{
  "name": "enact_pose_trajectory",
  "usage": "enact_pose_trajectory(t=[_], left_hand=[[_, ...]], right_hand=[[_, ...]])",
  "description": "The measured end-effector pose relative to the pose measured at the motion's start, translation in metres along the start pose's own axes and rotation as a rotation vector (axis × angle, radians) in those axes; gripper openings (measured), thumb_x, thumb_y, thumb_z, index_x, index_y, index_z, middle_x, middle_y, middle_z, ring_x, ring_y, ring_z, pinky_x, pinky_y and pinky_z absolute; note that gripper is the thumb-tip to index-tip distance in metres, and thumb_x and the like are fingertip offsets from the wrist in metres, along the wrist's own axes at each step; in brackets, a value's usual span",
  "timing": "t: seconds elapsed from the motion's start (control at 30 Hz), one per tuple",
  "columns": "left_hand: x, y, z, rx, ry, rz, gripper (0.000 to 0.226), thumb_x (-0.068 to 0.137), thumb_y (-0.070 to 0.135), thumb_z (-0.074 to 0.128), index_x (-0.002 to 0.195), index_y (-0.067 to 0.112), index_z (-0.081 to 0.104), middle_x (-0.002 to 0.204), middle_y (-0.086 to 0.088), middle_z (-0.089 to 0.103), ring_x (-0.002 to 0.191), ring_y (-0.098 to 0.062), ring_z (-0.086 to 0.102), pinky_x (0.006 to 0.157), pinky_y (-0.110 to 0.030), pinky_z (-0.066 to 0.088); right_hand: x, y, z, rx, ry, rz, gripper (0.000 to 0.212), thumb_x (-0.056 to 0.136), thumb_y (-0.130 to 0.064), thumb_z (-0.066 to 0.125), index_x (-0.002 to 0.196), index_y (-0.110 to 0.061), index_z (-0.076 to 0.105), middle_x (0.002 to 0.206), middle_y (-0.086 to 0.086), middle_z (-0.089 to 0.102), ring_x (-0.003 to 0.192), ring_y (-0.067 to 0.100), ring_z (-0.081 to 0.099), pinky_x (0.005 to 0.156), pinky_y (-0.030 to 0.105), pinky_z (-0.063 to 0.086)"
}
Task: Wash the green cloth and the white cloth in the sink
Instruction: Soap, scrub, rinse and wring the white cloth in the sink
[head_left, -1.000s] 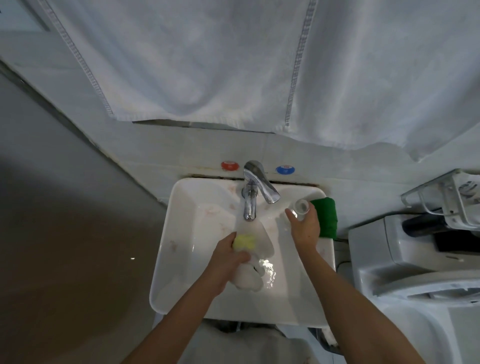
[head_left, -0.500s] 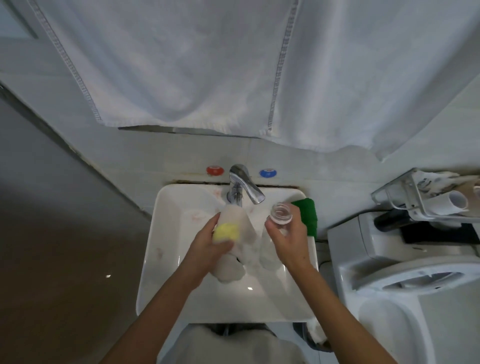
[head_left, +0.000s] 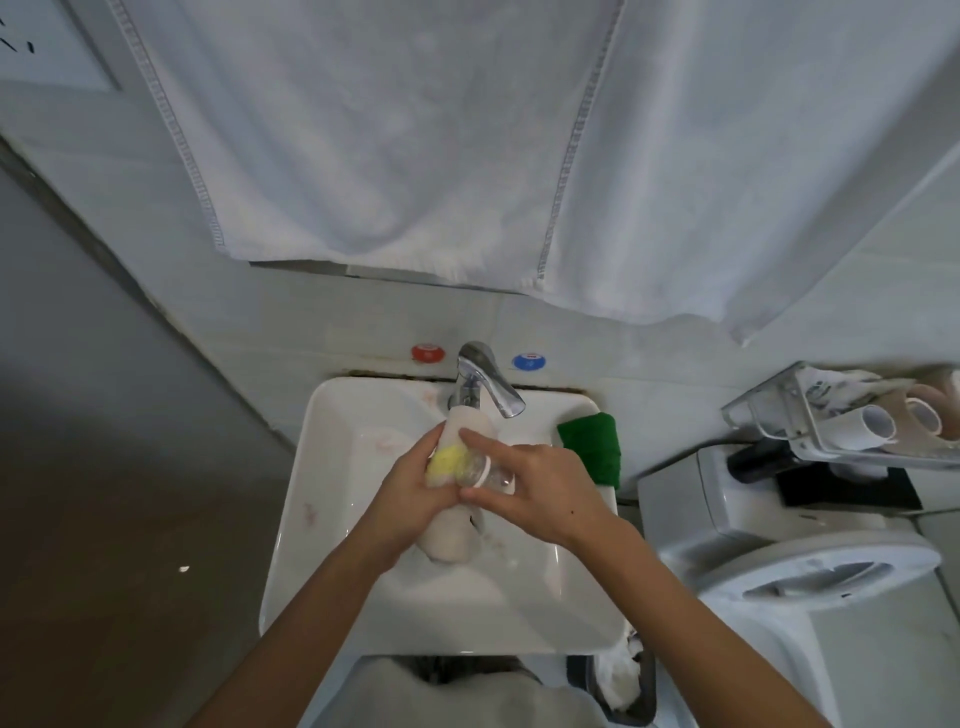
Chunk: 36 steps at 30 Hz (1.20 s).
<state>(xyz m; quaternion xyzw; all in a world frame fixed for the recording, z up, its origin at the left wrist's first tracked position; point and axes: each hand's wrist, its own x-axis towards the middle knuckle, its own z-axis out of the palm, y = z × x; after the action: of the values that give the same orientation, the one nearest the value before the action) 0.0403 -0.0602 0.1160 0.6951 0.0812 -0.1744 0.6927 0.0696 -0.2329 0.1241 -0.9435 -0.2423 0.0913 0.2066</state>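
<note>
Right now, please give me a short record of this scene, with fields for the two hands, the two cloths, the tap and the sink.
left hand: grips the white cloth and a yellow sponge together over the basin
right hand: holds a small clear bottle, its mouth against the sponge
green cloth: lies on the right rim of the sink, untouched
tap: above the hands; running water cannot be told
</note>
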Motion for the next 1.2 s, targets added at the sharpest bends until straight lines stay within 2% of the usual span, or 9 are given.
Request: enact_pose_trajectory(t=[0.17, 0.23, 0.37, 0.43, 0.6, 0.73, 0.97, 1.1, 1.2], left_hand=[[-0.001, -0.001, 0.000, 0.007, -0.003, 0.014, 0.055, 0.082, 0.002, 0.068, 0.117, 0.041, 0.053, 0.103, 0.017, 0.069, 0.095, 0.000, 0.064, 0.073, -0.016, 0.051], [-0.002, -0.002, -0.001, 0.008, -0.003, 0.014, 0.053, 0.083, 0.001, 0.067, 0.115, 0.042, 0.053, 0.101, 0.021, 0.069, 0.095, 0.002, 0.064, 0.073, -0.014, 0.050], [-0.003, -0.003, 0.000, 0.010, -0.016, 0.004, 0.053, 0.085, -0.003, 0.062, 0.111, 0.041, 0.052, 0.095, 0.025, 0.068, 0.091, 0.008, 0.062, 0.072, -0.009, 0.047], [-0.003, -0.004, 0.001, 0.009, -0.013, -0.002, 0.052, 0.085, -0.003, 0.062, 0.112, 0.041, 0.052, 0.097, 0.023, 0.068, 0.092, 0.008, 0.062, 0.072, -0.009, 0.046], [0.000, -0.006, -0.001, -0.016, -0.015, -0.013, 0.052, 0.085, -0.002, 0.062, 0.116, 0.039, 0.054, 0.107, 0.014, 0.068, 0.098, -0.002, 0.063, 0.076, -0.015, 0.049], [0.003, -0.007, -0.002, -0.042, -0.010, -0.021, 0.056, 0.084, -0.005, 0.061, 0.116, 0.040, 0.053, 0.106, 0.014, 0.068, 0.098, -0.002, 0.064, 0.074, -0.015, 0.049], [0.006, -0.010, 0.000, -0.055, -0.023, -0.032, 0.055, 0.082, -0.002, 0.065, 0.117, 0.038, 0.053, 0.108, 0.009, 0.067, 0.098, -0.008, 0.064, 0.075, -0.018, 0.050], [0.007, -0.013, 0.000, -0.078, -0.023, -0.040, 0.054, 0.082, -0.004, 0.064, 0.118, 0.036, 0.055, 0.106, 0.006, 0.069, 0.096, -0.010, 0.064, 0.073, -0.019, 0.051], [0.008, -0.015, 0.001, -0.102, -0.015, -0.053, 0.054, 0.082, -0.004, 0.063, 0.117, 0.036, 0.055, 0.106, 0.005, 0.068, 0.097, -0.012, 0.064, 0.074, -0.021, 0.051]], right_hand=[[0.008, -0.002, -0.008, -0.087, -0.099, 0.018, 0.065, 0.086, -0.072, 0.039, 0.145, -0.048, 0.029, 0.088, -0.001, 0.067, 0.079, 0.012, 0.059, 0.071, 0.027, 0.046], [0.011, -0.003, -0.009, -0.118, -0.128, 0.019, 0.065, 0.086, -0.073, 0.037, 0.145, -0.048, 0.029, 0.079, -0.004, 0.063, 0.074, 0.011, 0.056, 0.071, 0.028, 0.047], [0.018, -0.006, -0.014, -0.190, -0.188, 0.007, 0.062, 0.087, -0.072, 0.038, 0.144, -0.049, 0.030, 0.060, -0.010, 0.044, 0.066, 0.009, 0.048, 0.057, 0.023, 0.032], [0.021, -0.006, -0.018, -0.208, -0.217, 0.010, 0.061, 0.088, -0.071, 0.039, 0.144, -0.048, 0.031, 0.059, -0.011, 0.041, 0.067, 0.009, 0.048, 0.059, 0.024, 0.032], [0.027, -0.007, -0.021, -0.225, -0.255, 0.016, 0.061, 0.088, -0.071, 0.039, 0.144, -0.047, 0.033, 0.061, -0.010, 0.046, 0.070, 0.011, 0.051, 0.065, 0.028, 0.038], [0.030, -0.006, -0.022, -0.221, -0.273, 0.012, 0.062, 0.087, -0.072, 0.038, 0.144, -0.047, 0.032, 0.074, -0.006, 0.057, 0.079, 0.014, 0.060, 0.070, 0.030, 0.046], [0.032, -0.002, -0.028, -0.208, -0.322, -0.003, 0.063, 0.084, -0.075, 0.040, 0.142, -0.050, 0.034, 0.090, -0.005, 0.061, 0.091, 0.014, 0.058, 0.077, 0.030, 0.044], [0.033, -0.002, -0.028, -0.211, -0.331, 0.003, 0.063, 0.084, -0.075, 0.040, 0.142, -0.051, 0.033, 0.087, -0.007, 0.054, 0.088, 0.012, 0.053, 0.077, 0.029, 0.042], [0.032, 0.001, -0.027, -0.208, -0.334, 0.002, 0.064, 0.084, -0.076, 0.039, 0.142, -0.051, 0.032, 0.095, -0.004, 0.063, 0.090, 0.013, 0.057, 0.079, 0.030, 0.046]])
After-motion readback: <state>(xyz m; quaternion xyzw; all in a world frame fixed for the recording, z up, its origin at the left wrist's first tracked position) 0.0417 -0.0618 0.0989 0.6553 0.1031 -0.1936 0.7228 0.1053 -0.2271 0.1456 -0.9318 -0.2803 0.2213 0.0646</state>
